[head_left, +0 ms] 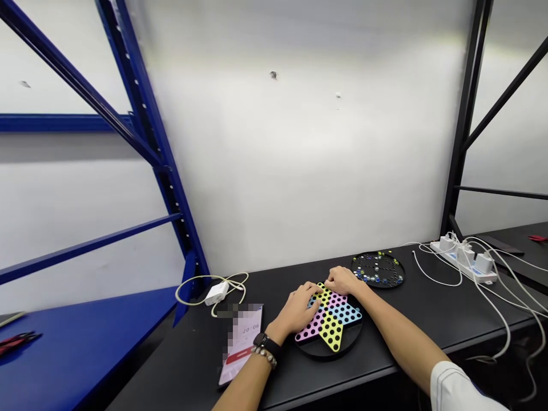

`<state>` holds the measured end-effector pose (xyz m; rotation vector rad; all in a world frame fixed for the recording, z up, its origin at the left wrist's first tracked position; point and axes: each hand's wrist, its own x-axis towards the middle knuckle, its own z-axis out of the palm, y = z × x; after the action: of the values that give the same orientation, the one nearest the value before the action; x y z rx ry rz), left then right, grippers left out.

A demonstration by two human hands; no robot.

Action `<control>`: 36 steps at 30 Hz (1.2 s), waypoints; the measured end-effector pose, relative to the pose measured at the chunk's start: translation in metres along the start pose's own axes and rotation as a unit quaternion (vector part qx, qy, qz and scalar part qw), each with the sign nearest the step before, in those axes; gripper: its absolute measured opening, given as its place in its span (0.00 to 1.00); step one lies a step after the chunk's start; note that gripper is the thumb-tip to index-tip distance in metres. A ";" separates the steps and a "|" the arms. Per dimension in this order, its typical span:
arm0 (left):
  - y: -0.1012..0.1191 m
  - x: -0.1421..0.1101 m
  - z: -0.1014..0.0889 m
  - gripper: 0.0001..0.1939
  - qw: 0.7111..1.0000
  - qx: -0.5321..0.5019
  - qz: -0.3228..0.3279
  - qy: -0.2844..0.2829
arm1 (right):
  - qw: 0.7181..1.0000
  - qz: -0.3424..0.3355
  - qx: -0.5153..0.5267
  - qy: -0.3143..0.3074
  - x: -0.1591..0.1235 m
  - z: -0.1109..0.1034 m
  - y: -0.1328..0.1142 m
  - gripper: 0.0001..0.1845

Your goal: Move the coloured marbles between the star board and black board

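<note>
A white sleeve (458, 389) sits closest to the camera, at the lower right, and a bare right arm runs from it to the right hand (342, 280). That hand rests at the far edge of a star-shaped board (330, 319) with its fingers curled down; whether they pinch anything small cannot be told. The left hand (294, 308) lies across the near-left part of the board, its fingers spread rather than closed around anything. A black watch (264, 342) and a bead bracelet (264, 357) circle the left wrist.

The board is flat and dotted with black holes in pink, blue and yellow. It sits on a round black base (319, 351) and looks stiff and fairly light, with the base rim the likely place to take hold. One yellow point aims toward the person, and the star has no single long axis.

Just behind the board, a round black tray (377, 269) holds glass marbles. Left of the board lies a phone (242, 342), with a white charger (216, 294) beyond it. Well to the right sits a white power strip (464, 260) with cables.
</note>
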<state>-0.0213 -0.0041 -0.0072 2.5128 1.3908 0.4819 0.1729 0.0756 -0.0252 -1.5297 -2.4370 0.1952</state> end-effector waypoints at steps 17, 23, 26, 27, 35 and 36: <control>0.002 -0.001 -0.002 0.16 1.000 0.006 0.006 0.003 | 1.000 0.007 0.006 -0.030 0.001 0.000 0.003 0.17; 0.003 -0.001 -0.003 0.16 1.000 -0.005 -0.002 -0.002 | 1.000 0.013 0.008 -0.022 0.000 0.000 0.003 0.17; 0.002 -0.001 -0.002 0.16 1.000 -0.011 -0.003 -0.005 | 0.999 0.017 0.035 -0.019 0.001 0.003 0.005 0.18; 0.002 0.000 -0.002 0.16 1.000 -0.012 -0.002 -0.004 | 0.999 0.018 0.048 -0.015 0.001 0.004 0.006 0.18; 0.005 -0.001 -0.005 0.16 1.000 -0.012 0.001 -0.004 | 0.988 0.069 0.115 0.073 0.006 -0.001 0.025 0.20; 0.005 -0.001 -0.005 0.16 1.000 -0.010 0.001 -0.002 | 0.986 0.084 0.114 0.092 0.006 -0.003 0.030 0.20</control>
<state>-0.0200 -0.0078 -0.0010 2.4975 1.3746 0.4882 0.1976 0.0942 -0.0290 -1.5742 -2.0659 0.3361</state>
